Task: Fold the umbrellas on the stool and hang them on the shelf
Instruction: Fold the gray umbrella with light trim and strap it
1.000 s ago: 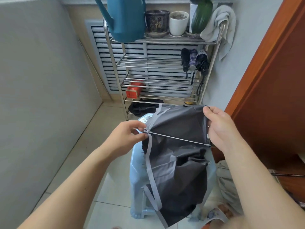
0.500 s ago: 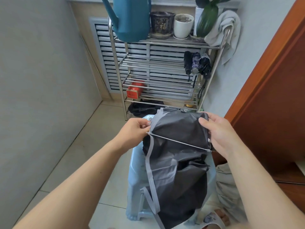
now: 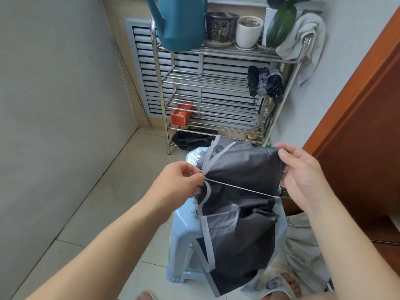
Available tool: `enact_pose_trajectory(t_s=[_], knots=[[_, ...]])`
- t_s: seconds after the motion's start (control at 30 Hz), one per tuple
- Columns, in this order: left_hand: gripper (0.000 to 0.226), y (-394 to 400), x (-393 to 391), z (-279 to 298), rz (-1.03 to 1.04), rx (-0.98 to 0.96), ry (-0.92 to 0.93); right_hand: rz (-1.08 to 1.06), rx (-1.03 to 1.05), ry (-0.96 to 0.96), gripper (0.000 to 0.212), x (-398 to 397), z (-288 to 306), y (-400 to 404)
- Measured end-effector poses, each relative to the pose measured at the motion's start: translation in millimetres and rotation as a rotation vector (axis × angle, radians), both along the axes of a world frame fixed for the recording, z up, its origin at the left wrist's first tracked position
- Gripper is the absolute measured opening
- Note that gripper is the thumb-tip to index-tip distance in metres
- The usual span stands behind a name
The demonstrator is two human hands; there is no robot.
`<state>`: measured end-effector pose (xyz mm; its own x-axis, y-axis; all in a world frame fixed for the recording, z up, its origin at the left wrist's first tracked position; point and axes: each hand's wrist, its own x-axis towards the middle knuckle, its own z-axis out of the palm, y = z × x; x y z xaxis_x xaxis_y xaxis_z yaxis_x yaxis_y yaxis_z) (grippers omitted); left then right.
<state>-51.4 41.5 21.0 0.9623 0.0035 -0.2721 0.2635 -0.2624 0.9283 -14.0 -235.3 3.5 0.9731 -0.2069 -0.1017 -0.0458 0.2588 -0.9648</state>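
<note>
From the head camera I see my left hand [image 3: 180, 182] pinching the gathered rib tips of a dark grey fabric umbrella with pale grey trim [image 3: 240, 204], while my right hand [image 3: 303, 176] grips its far right edge, fingers curled over the cloth. A thin metal rib runs between both hands. The canopy hangs over the light blue plastic stool [image 3: 184, 241] near me. Farther off stands the steel wire shelf [image 3: 216, 87], with three folded dark umbrellas [image 3: 265, 83] hanging at its right side.
</note>
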Motion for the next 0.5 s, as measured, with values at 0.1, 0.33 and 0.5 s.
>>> enact_pose_trajectory(t_s=[0.1, 0.33, 0.5], knots=[[0.013, -5.1, -15.3, -4.6, -0.002, 0.057, -0.012, -0.022, 0.050, -0.043, 0.022, -3.8, 1.8, -0.7], [0.010, -1.8, -28.1, -11.7, -0.105, 0.232, -0.120, 0.009, 0.169, -0.101, 0.034, -14.5, 3.0, -1.0], [0.013, -3.8, -21.8, -16.2, -0.303, 0.396, -0.393, 0.012, 0.034, -0.127, 0.035, -17.4, 4.6, -1.3]])
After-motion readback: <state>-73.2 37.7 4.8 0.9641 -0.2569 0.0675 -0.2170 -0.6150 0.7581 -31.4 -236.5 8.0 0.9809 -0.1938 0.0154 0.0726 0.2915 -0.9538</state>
